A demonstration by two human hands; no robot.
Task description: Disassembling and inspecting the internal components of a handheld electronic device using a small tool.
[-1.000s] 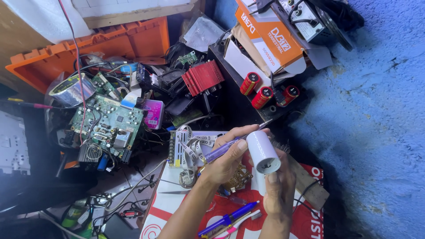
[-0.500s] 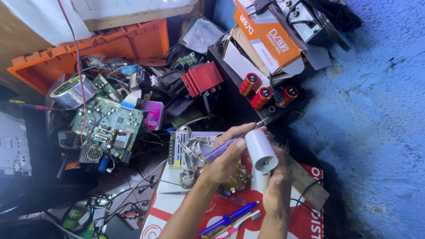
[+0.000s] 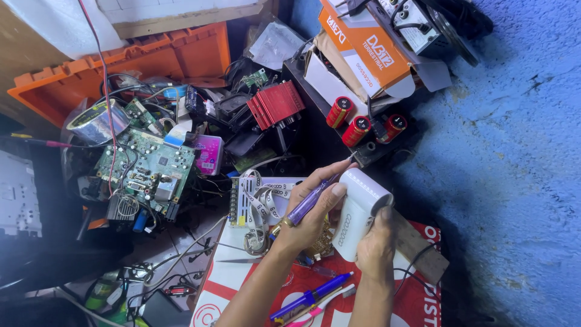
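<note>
My right hand (image 3: 376, 245) grips a white plastic box-shaped device (image 3: 358, 212), tilted with its top end pointing up and away. My left hand (image 3: 308, 221) holds a purple-handled screwdriver (image 3: 310, 202) whose thin tip reaches past the device's top corner. Both hands are close together, the left thumb touching the device's side. They hover over a red and white printed sheet (image 3: 227, 284) on the work surface.
A green circuit board (image 3: 148, 169), a red finned block (image 3: 275, 104), three red capacitors (image 3: 357, 130), an orange crate (image 3: 139, 60) and an orange and white carton (image 3: 363, 42) crowd the far side. Blue and pink pens (image 3: 311, 297) lie near my wrists. A blue wall (image 3: 514, 151) stands right.
The white device has tilted and shifted slightly in my right hand, and the screwdriver tip has moved up towards its top corner.
</note>
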